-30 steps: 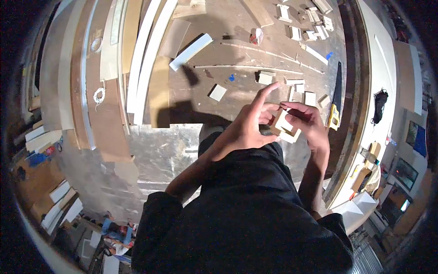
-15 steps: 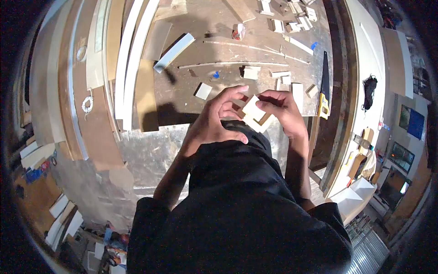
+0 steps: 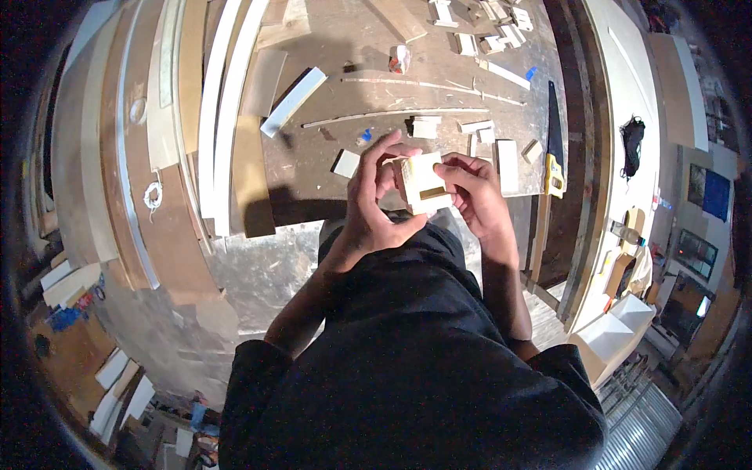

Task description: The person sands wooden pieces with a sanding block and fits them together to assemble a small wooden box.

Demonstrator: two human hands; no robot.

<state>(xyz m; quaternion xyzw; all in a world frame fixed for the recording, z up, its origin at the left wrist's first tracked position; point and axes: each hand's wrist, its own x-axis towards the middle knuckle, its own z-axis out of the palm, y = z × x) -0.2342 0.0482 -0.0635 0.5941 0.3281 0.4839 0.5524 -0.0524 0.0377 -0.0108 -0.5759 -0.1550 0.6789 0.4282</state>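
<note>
A small pale wooden block with a rectangular notch (image 3: 424,174) is held up between my two hands, above the near edge of the workbench. My right hand (image 3: 479,196) grips its right side, thumb on the face. Around its left side curls my left hand (image 3: 370,207), with the thumb at the lower corner and the fingers against the left edge. The backs of the block and some fingertips are hidden. Just beyond my hands lie a pale square offcut (image 3: 345,164) and another small block (image 3: 425,126).
The brown workbench (image 3: 329,94) carries thin wood strips, a white-faced bar (image 3: 294,102) and several small wooden pieces at the far right. A handsaw with a yellow handle (image 3: 554,174) lies at the right edge. Long boards (image 3: 227,117) stand on the left.
The block has turned more upright and shifted slightly left. My left hand has closed in from beside it to touch its left side; my right hand still holds it.
</note>
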